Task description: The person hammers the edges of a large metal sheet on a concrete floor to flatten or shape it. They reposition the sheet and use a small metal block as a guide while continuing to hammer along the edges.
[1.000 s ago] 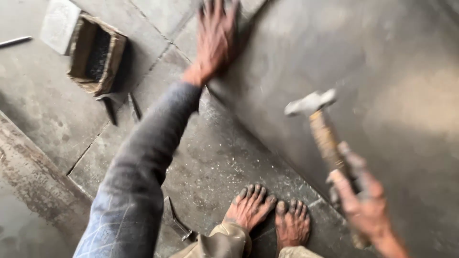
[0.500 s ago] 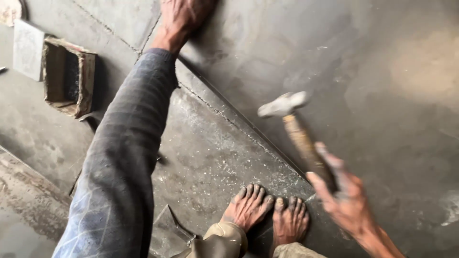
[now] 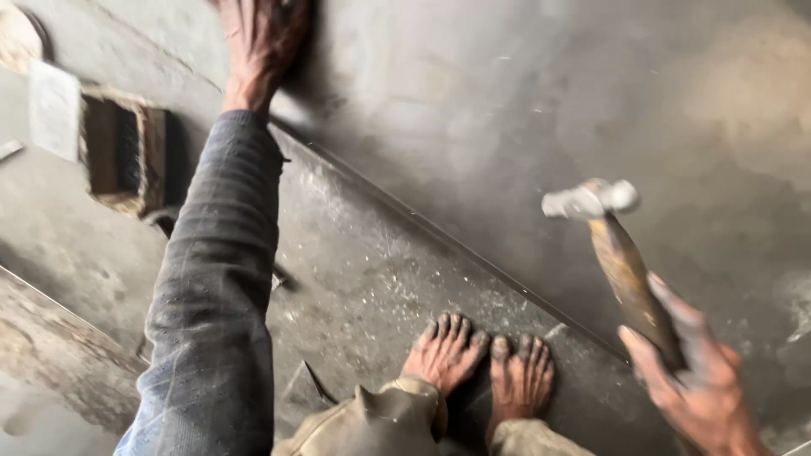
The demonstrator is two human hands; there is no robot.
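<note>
A large grey metal sheet [image 3: 524, 110] covers the upper right of the floor. My left hand [image 3: 262, 42] rests flat on it near the top edge of the picture, fingers spread, sleeve stretched out behind it. My right hand [image 3: 701, 380] at the lower right grips the wooden handle of a hammer [image 3: 617, 253]. The hammer's metal head is raised over the sheet. My bare feet [image 3: 481, 363] stand just below the sheet's edge.
A small open rusty metal box [image 3: 127, 156] sits at the left on the floor, with a pale flat block [image 3: 55, 110] beside it. A dark thin metal piece [image 3: 317, 384] lies near my feet. A raised slab edge [image 3: 59, 338] runs along the lower left.
The view has shifted, so the box and my left hand sit higher and further left. The hammer has swung to the right and its head is lifted higher above the sheet.
</note>
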